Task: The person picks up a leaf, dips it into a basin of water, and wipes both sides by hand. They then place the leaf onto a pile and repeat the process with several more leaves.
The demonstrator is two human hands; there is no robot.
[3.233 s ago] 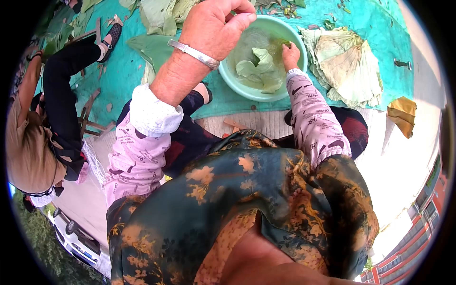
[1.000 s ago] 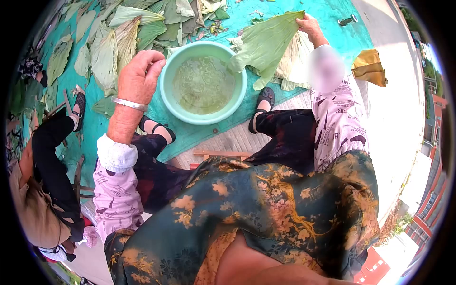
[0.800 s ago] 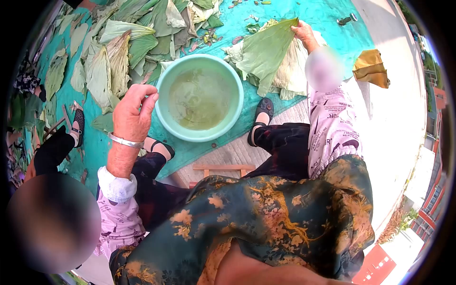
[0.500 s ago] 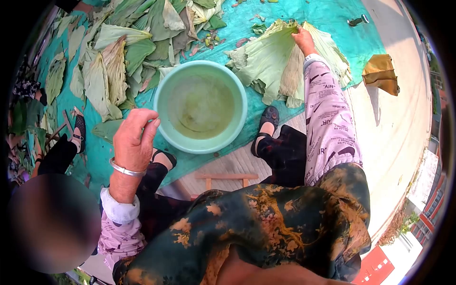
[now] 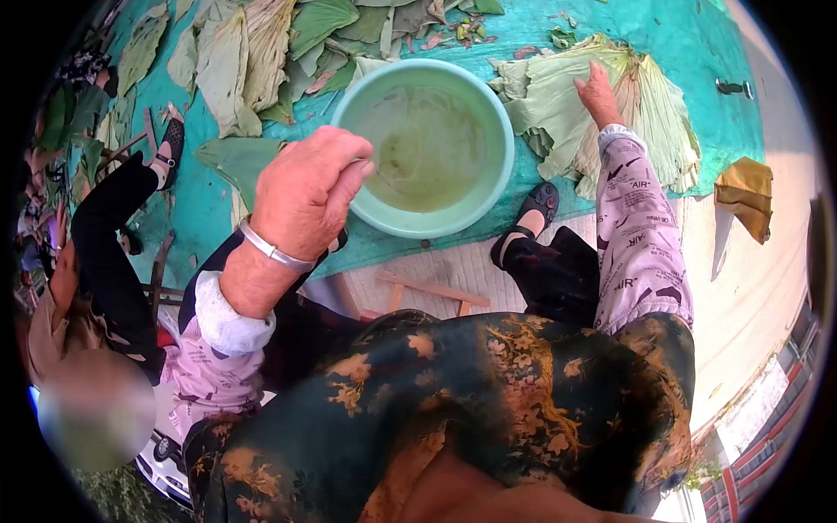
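Note:
My left hand [image 5: 305, 196], with a silver bangle at the wrist, hangs over the lower left of the basin. Its thumb and fingers are pressed together; anything between them is too small to make out. A pale green basin [image 5: 501, 174] of murky greenish water sits in front of me. To its right lies a stack of large, pale, dried leaves [image 5: 567, 109], fanned out on the sheet. My right hand [image 5: 598, 94] is over these leaves, its thumb and fingers apart and nothing held in it.
A green sheet [image 5: 715, 52] covers the ground. More big leaves [image 5: 240, 61] lie heaped at the upper left. A brown folded piece [image 5: 744, 196] and a dark metal object [image 5: 734, 88] are at the right. Another person's leg [image 5: 105, 244] is at the left. A wooden stool [image 5: 427, 286] shows below the basin.
My right hand has let go of the leaves' top edge, and the leaves now lie flatter. My left hand has come nearer the basin. The whole view has shifted.

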